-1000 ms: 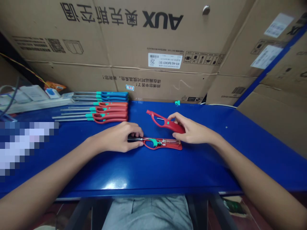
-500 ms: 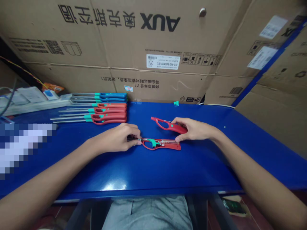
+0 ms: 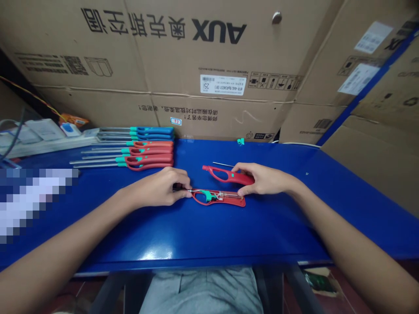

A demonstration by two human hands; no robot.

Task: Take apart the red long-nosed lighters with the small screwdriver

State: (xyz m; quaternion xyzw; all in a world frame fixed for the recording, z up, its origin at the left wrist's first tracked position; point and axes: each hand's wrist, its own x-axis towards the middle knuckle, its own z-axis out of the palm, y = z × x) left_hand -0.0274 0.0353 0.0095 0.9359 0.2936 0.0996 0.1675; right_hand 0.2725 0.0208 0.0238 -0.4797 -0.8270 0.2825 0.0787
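Note:
A red gas lighter's lower casing half [image 3: 234,202] lies open on the blue table, with a green trigger [image 3: 207,195], thin wires and a clear tube inside. My left hand [image 3: 172,185] is closed in a pinch at its front end, where a dark thin piece and wire pass between the fingertips. My right hand [image 3: 263,176] grips the matching red casing half [image 3: 241,178], tilted just above and behind the open one. Its thumb is at the rear of the open half. A thin metal rod [image 3: 222,164] shows behind the held casing; its right end is hidden by my hand.
Several finished-looking lighters, red ones [image 3: 150,162] and blue ones [image 3: 155,131], lie stacked at the back left. Beyond them is a power strip [image 3: 75,141] with plugs. A small green part [image 3: 241,141] rests near the cardboard wall [image 3: 183,96] that closes off the back.
My right hand has brought the red casing half slightly left and down, nearer the open half. More of the metal rod shows behind it. My left hand keeps its pinch.

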